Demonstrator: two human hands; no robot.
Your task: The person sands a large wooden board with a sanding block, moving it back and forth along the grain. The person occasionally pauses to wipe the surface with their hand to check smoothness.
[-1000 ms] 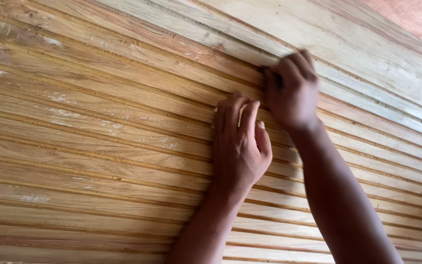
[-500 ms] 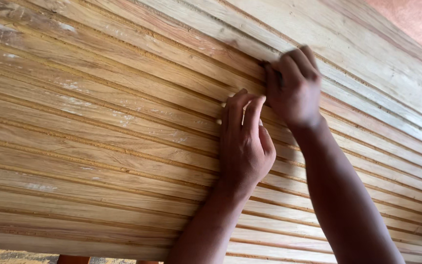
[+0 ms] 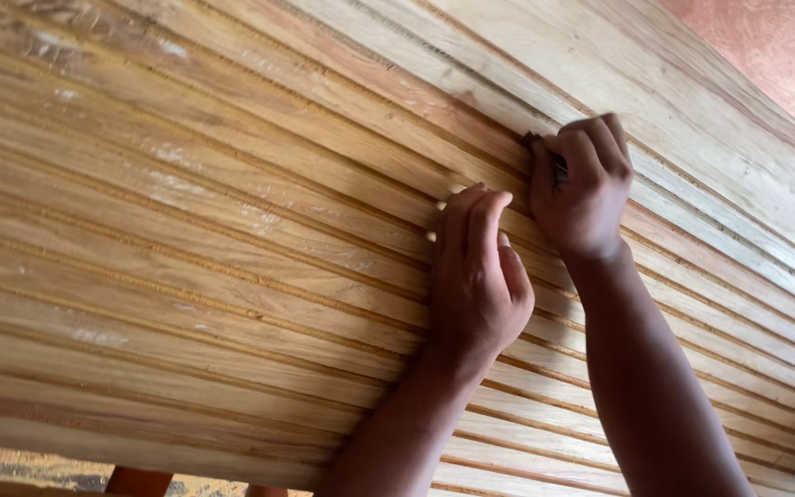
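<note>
Wooden slats [image 3: 232,239], long and pale brown, lie edge to edge in a stack that fills nearly the whole view, running from upper left to lower right. On them rests the left hand [image 3: 476,276], its fingers held together and bent, tips pressing on one slat's edge. Just beside it, higher up, the right hand [image 3: 581,189] is curled into a fist around something small and dark; what it is cannot be told. A reddish wall [image 3: 775,55] shows at upper right.
</note>
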